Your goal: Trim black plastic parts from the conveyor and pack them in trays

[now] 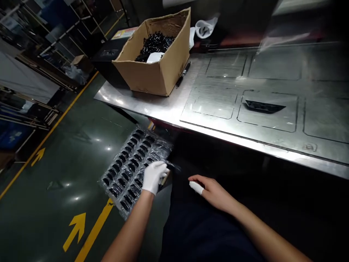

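Below the cardboard box (143, 77), a clear plastic tray (163, 146) is largely filled with dark parts (132, 166); whether its upper right corner is filled cannot be told. Further right below the box, the gloved left hand (155, 176) is curled by the tray's edge — what is gripped, if anything, cannot be told. Below and right of the box, the right hand (205, 186) is held loose, nothing seen grasped. Right of the box, one dark piece (264, 106) is left on the tabletop (169, 109) — not yet in the tray.

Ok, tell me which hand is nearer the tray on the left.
Left. The left hand is at the right edge of the tray, though contact is unclear; the right hand is farther right, apart from it.
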Action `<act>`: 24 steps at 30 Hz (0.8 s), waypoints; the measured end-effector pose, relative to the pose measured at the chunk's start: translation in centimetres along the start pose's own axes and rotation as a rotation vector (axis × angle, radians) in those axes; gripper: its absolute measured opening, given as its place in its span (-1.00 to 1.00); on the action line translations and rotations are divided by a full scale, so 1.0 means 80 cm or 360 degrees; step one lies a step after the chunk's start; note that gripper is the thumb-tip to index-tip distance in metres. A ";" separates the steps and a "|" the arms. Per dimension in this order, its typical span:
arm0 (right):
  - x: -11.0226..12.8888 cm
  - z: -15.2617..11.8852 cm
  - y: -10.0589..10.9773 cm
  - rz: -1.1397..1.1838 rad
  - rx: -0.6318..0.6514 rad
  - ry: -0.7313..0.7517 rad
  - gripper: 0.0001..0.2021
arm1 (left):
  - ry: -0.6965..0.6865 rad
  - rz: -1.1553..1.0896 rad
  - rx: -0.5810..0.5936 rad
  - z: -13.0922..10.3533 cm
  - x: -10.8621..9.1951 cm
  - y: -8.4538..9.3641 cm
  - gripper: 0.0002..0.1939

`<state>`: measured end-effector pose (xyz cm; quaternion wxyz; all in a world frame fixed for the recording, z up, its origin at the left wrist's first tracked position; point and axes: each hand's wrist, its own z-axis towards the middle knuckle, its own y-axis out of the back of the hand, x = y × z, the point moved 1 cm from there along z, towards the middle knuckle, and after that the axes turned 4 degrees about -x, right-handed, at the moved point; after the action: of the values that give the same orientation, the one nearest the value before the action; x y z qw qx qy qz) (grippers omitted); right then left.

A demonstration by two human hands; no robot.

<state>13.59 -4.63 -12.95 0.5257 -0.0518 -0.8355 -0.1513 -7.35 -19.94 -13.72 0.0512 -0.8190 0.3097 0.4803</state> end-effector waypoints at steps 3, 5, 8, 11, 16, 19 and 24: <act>-0.024 0.002 0.006 -0.0097 -0.0042 -0.0009 -0.63 | -0.0037 0.0105 -0.0299 0.072 -0.010 0.030 -0.70; -0.045 -0.004 0.016 -0.0137 -0.0085 -0.0033 -0.61 | -0.0020 0.0277 -0.0346 0.107 -0.016 0.038 -0.70; -0.088 -0.023 0.037 -0.0106 -0.0210 -0.0186 -0.59 | -0.0011 0.0663 -0.0308 0.130 -0.020 0.038 -0.69; -0.135 -0.047 0.059 -0.0047 -0.0415 -0.0387 -0.56 | -0.0119 0.1101 -0.0311 0.134 -0.022 0.034 -0.69; -0.189 -0.089 0.083 -0.0030 -0.0656 -0.0557 -0.48 | -0.0353 0.1579 -0.0425 0.133 -0.025 0.024 -0.66; -0.196 -0.119 0.090 0.0043 -0.0757 -0.0561 -0.47 | -0.0545 0.1630 -0.0459 0.108 -0.034 0.009 -0.78; -0.190 -0.158 0.095 0.0198 -0.0854 -0.0533 -0.53 | -0.1264 0.1345 -0.0390 0.022 -0.090 -0.041 -0.81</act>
<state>33.05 -0.16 -19.93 0.3568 -0.2637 -0.8359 -0.3232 -9.34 -13.32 -9.49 -0.1276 -0.3822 0.5084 0.7610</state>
